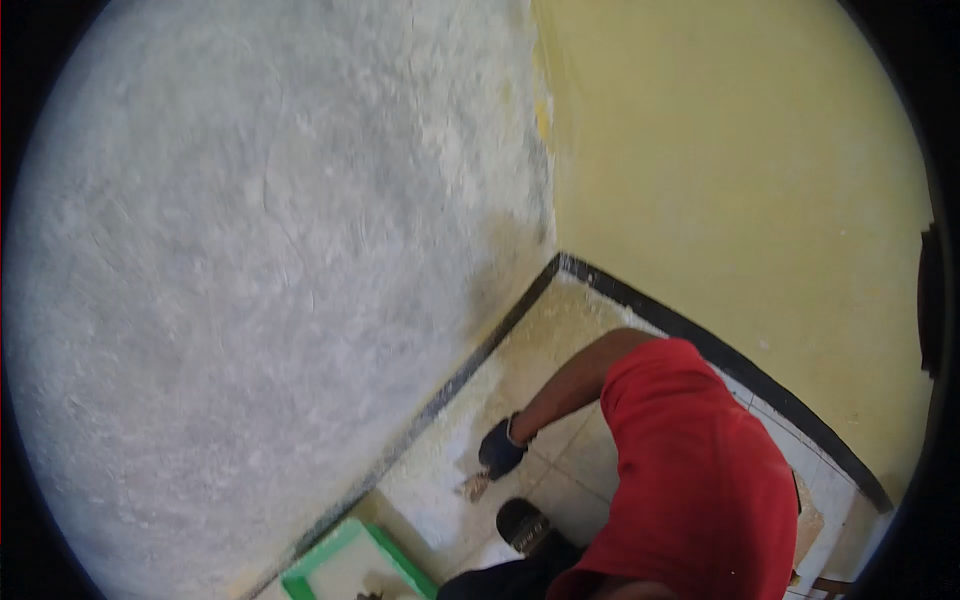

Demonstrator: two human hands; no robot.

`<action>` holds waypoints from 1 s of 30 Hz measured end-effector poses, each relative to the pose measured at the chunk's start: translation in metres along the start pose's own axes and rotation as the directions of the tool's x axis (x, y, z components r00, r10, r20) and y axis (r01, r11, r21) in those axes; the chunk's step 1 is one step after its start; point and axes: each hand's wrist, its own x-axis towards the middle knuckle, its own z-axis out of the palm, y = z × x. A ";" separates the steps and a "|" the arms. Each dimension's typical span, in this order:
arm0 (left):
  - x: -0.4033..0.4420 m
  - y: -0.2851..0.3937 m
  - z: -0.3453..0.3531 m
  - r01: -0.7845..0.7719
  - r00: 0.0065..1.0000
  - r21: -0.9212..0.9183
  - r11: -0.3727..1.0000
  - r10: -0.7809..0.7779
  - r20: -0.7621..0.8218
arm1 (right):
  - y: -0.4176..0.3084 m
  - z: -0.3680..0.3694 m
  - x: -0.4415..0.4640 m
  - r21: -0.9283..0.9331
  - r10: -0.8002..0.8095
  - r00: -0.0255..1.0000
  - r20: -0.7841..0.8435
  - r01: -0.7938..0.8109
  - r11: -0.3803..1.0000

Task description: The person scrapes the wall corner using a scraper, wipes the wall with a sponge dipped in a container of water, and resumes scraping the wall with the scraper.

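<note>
Brown scrap (pixel 474 487) sits low by the floor (pixel 582 462), right at the gloved right hand (pixel 503 449); can't tell if it's gripped. Left hand's out of sight. Green tray (pixel 402 560) is nearby, probably for easy reach.

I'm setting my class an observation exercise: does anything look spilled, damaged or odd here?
Yes. White residue lies smeared over the floor beside the gloved hand, as if spilled or scraped off. The grey wall looks rough and patchy, unlike the smoother yellow wall.
</note>
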 end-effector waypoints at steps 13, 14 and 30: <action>-0.050 -0.009 -0.087 0.271 0.687 -0.948 -0.167 -0.656 0.312 | -0.006 -0.038 -0.043 -0.109 -0.120 0.984 -0.134 0.106 0.988; -0.045 -0.026 -0.078 0.176 0.766 -0.922 -0.346 -0.539 0.349 | -0.003 -0.034 -0.046 -0.109 -0.143 0.985 -0.100 0.132 0.985; -0.038 0.023 -0.081 0.537 0.752 -0.696 0.477 -0.644 0.139 | 0.001 -0.040 -0.058 -0.072 0.025 0.998 -0.057 -0.029 0.997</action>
